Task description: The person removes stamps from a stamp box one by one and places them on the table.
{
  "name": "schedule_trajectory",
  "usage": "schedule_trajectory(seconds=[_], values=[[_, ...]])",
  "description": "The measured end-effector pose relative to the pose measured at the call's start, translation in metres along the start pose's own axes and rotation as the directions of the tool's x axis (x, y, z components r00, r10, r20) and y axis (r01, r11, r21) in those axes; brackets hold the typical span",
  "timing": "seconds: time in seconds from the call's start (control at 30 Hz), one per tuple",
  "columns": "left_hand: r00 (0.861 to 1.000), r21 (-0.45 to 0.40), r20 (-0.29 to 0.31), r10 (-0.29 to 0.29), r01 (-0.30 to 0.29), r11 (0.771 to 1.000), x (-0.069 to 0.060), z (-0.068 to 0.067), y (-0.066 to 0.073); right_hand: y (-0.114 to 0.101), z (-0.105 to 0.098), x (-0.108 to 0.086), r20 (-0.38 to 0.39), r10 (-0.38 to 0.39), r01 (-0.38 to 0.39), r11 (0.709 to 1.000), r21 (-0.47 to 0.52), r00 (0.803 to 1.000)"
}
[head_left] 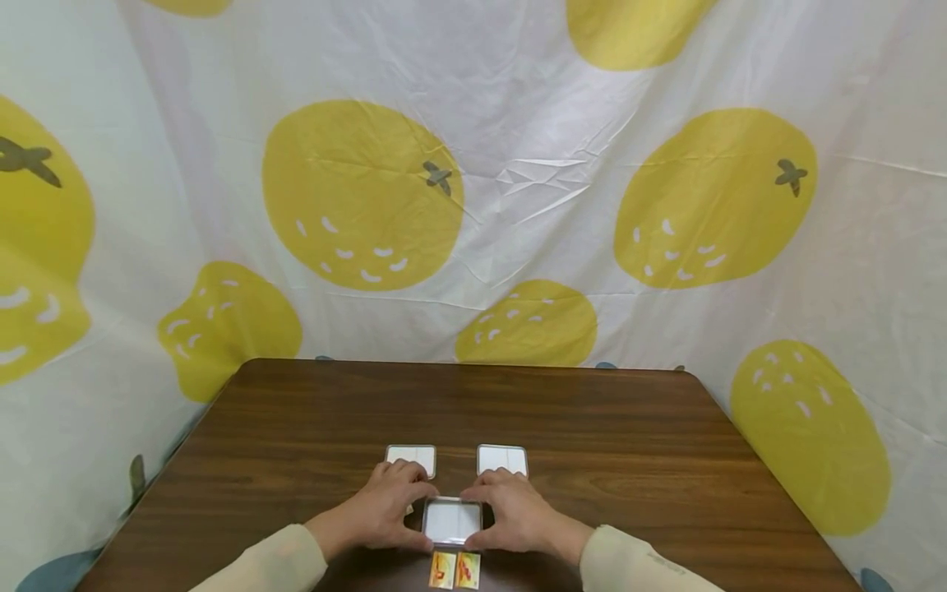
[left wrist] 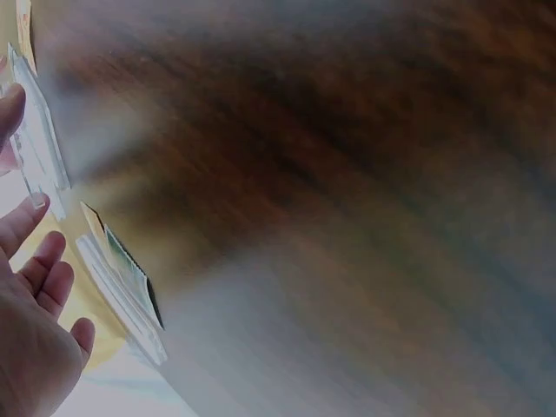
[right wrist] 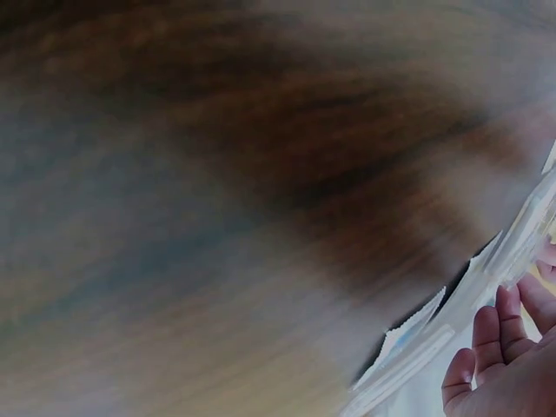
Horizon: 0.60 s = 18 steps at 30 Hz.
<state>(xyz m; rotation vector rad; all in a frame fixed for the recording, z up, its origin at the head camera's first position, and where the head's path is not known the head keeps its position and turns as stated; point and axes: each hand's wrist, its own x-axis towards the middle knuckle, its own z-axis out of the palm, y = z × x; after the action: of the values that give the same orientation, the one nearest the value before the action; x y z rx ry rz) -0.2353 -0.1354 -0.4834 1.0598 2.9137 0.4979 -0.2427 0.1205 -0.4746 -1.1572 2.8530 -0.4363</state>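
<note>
A flat clear case (head_left: 453, 521) with a white inside lies on the table between both hands. My left hand (head_left: 382, 506) holds its left side, index finger at the far corner and thumb at the near one. The right hand (head_left: 515, 511) grips the opposite side the same way. Just in front of the case lie two small picture stamps, a left one (head_left: 442, 570) and a right one (head_left: 468, 570), both yellow and red. In the left wrist view, another stamp (left wrist: 128, 265) with a toothed edge lies by a second case (left wrist: 117, 295), below the fingers.
Farther back on the brown wooden table (head_left: 473, 403) are a left case (head_left: 411, 453) and a right case (head_left: 503, 457), each partly hidden by a hand. A lemon-print cloth (head_left: 518, 247) hangs behind the table and at its sides.
</note>
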Motion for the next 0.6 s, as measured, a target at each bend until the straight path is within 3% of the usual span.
schedule_trajectory(seconds=[0.27,0.6], values=[[0.999,0.015,0.045,-0.007,0.006,1.000,-0.0005,0.0028,0.0005,-0.0007,0.0035,-0.0006,0.041,0.024,-0.023,0.999,-0.024,0.999],[0.999,0.076,0.033,0.034,-0.036,0.996,-0.0003,0.0055,-0.0022,0.0003,0.0045,-0.0003,0.055,0.022,-0.019,0.998,-0.053,0.998]])
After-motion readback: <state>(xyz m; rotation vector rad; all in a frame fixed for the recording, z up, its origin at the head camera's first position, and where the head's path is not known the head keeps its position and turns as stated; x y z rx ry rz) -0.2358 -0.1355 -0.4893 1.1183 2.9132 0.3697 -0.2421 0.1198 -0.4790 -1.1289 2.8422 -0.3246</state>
